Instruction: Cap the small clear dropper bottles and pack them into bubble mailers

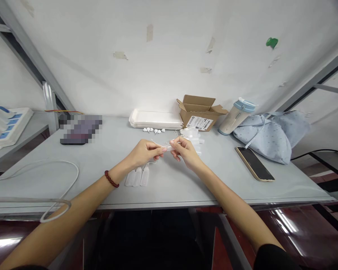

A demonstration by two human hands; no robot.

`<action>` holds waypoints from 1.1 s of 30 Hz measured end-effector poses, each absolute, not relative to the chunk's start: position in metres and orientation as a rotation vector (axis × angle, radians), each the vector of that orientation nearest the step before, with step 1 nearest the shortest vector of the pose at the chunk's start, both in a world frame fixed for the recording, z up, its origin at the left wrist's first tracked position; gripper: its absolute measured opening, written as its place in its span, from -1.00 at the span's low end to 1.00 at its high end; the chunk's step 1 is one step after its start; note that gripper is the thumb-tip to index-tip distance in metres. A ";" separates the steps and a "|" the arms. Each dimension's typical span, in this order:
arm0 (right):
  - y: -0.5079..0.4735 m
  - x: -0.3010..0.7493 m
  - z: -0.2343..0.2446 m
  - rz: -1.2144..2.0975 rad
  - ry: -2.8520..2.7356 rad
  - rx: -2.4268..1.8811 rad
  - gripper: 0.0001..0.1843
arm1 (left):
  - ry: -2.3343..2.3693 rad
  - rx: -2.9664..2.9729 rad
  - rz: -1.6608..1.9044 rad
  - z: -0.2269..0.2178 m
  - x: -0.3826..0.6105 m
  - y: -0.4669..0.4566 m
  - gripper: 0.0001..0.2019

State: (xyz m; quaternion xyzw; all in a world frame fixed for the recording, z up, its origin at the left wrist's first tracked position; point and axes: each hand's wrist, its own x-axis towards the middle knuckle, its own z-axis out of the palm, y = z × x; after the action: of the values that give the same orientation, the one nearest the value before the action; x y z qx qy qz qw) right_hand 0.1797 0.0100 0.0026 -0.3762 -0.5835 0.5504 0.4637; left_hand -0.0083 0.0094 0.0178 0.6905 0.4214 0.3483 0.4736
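Forearms (231,198) cross the front edge of the desk (171,191) and converge; left hand (146,152) and right hand (186,150) pinch opposite ends of a translucent piece (169,148).

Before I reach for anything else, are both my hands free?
No, the left hand and right hand pinch a small translucent piece between their fingertips.

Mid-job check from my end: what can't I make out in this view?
All in the head view:
Translucent piece: both ends, covered by the left hand and right hand.
Cardboard box: its bottom, hidden by the front wall.
Box label: print too small.
Dark object: mostly obscured by pixelation.
White power strip: cut off by the left edge.
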 end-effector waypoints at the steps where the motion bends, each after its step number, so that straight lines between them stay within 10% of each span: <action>1: 0.010 0.180 0.002 1.348 -1.432 -0.927 -0.56 | 1.033 1.699 0.860 0.017 -0.008 0.009 -0.68; 33: 0.013 0.184 0.001 1.279 -1.428 -1.007 -0.51 | 1.053 1.801 0.839 0.012 -0.006 0.008 -0.60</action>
State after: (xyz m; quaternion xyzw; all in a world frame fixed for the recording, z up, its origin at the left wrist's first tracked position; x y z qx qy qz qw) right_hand 0.1837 0.0127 0.0015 -0.4109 -0.5824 0.5218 0.4688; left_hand -0.0062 0.0084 0.0118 0.7225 0.4224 0.3365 0.4318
